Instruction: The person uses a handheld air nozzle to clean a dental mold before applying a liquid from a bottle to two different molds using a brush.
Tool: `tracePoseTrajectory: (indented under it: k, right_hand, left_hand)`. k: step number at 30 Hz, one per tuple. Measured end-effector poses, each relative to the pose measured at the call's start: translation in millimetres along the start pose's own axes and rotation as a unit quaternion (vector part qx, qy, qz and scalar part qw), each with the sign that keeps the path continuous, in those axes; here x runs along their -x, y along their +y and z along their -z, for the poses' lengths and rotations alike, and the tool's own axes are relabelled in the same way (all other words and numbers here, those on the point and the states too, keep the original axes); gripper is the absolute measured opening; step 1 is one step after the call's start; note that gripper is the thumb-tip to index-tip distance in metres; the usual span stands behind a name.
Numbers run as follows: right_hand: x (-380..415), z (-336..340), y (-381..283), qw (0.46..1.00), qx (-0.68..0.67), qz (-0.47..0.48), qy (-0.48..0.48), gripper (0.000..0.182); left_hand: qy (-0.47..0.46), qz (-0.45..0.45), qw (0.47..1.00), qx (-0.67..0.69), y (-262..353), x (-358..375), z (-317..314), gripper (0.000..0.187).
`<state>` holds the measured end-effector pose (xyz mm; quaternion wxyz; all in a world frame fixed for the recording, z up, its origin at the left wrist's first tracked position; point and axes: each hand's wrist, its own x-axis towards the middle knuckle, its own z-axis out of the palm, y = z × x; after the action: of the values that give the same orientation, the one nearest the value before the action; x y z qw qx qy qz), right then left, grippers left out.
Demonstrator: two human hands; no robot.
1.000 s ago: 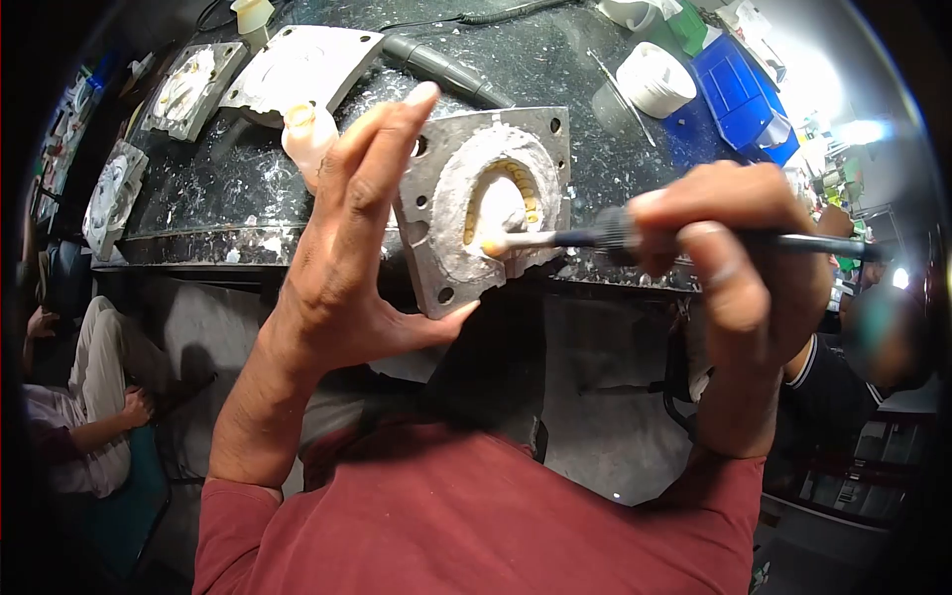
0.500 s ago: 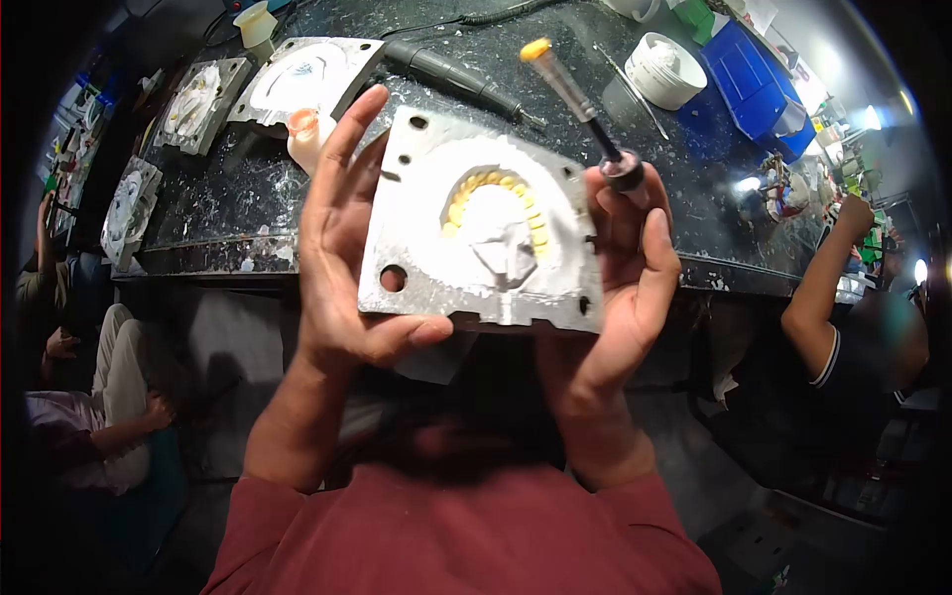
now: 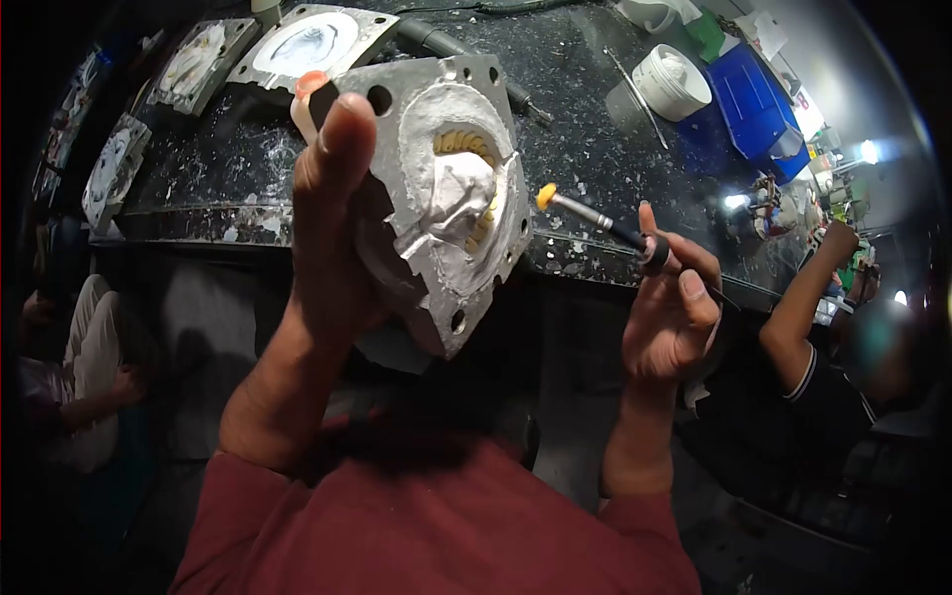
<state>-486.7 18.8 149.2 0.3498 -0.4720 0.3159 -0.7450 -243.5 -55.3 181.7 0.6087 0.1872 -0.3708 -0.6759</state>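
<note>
A metal flask half (image 3: 397, 109) with white plaster and an arch of yellowish teeth (image 3: 466, 144) is tilted on edge in front of the bench. My left hand (image 3: 342, 208) grips it from the left side, thumb up and the other fingers hidden behind the metal. To the right, apart from the flask, my right hand (image 3: 674, 307) holds a brush (image 3: 605, 220) between closed fingers. Its yellow-tipped head points left, toward the plaster.
More plaster-filled flask halves (image 3: 203, 64) lie at the bench's left. A dark handpiece (image 3: 436, 42) is behind my flask. A white tub (image 3: 671, 81), a thin tool (image 3: 635, 97) and a blue bin (image 3: 749, 99) stand right. Other people sit at both sides, one arm (image 3: 808, 288) at right.
The flask half has turned and tilted in my left hand. My right hand has let go of it and moved right and down with the brush, whose head now points left.
</note>
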Motion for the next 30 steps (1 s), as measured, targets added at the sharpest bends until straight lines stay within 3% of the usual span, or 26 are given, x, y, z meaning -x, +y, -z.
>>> tracePoseTrajectory:
  k: [2,4,5,6,7,8,9,11,13,15,18,19,20,22,23,30]
  right_hand:
    - [-0.9,3.2,0.3,0.994,0.091,0.028,-0.044,0.035]
    - [1.6,-3.1,4.6,0.992,0.111,0.040,-0.041,0.034]
    - [4.3,-7.8,7.2,0.990,0.125,0.058,-0.030,0.033]
    - [5.3,-9.8,9.2,0.987,0.139,0.076,-0.018,0.033]
    - [2.9,-4.0,10.4,0.987,0.109,0.096,-0.071,0.030]
    - [0.1,-0.2,8.3,0.988,0.068,0.090,-0.109,0.029]
    - [0.5,-1.3,6.7,0.987,0.096,0.093,-0.090,0.028]
    - [-0.9,-2.7,4.0,0.985,0.126,0.095,-0.069,0.028]
    - [-9.0,4.0,3.4,0.973,0.136,0.109,-0.148,0.031]
    - [-18.8,7.1,-2.2,0.964,0.165,0.130,-0.163,0.032]
    - [-29.8,0.4,-7.5,0.944,0.219,0.171,-0.178,0.031]
    - [-32.4,-3.7,-8.9,0.941,0.219,0.184,-0.179,0.027]
    - [-34.8,-7.3,-11.3,0.938,0.219,0.198,-0.181,0.024]
    - [-39.3,-9.0,-17.2,0.924,0.252,0.205,-0.202,0.022]
    - [-41.4,-8.1,-18.7,0.910,0.274,0.216,-0.225,0.021]
    - [-44.9,-15.4,-26.8,0.877,0.319,0.236,-0.272,0.022]
  left_hand:
    - [-0.011,-0.004,0.994,-0.110,4.6,0.3,0.7,0.068]
    - [0.027,0.030,0.994,0.100,-3.7,0.0,-1.7,0.069]
    - [0.028,0.028,0.994,0.101,-11.9,0.2,4.4,0.069]
    - [0.034,-0.093,0.995,-0.025,-24.9,0.6,15.2,0.062]
    - [0.038,-0.212,0.965,-0.150,-38.7,0.4,27.6,0.056]
    - [0.042,-0.324,0.906,-0.271,-46.1,-1.2,34.6,0.053]
    - [0.045,-0.425,0.819,-0.383,-49.9,-1.0,41.2,0.052]
    - [0.012,-0.398,0.836,-0.378,-47.1,4.6,49.5,0.053]
    - [-0.023,-0.370,0.852,-0.369,-42.7,5.5,47.5,0.057]
    - [-0.080,-0.363,0.879,-0.297,-35.6,3.3,43.6,0.053]
    - [-0.084,-0.314,0.864,-0.384,-16.9,4.5,38.6,0.048]
    - [-0.106,-0.267,0.926,-0.244,-20.6,2.0,34.6,0.041]
    - [-0.105,-0.267,0.926,-0.244,-21.5,-1.1,37.8,0.041]
    - [-0.140,-0.138,0.978,-0.071,-21.9,-6.1,44.9,0.037]
    - [-0.049,-0.203,0.963,-0.172,-13.7,4.7,17.9,0.035]
    - [-0.039,-0.139,0.979,-0.143,3.1,5.8,12.3,0.038]
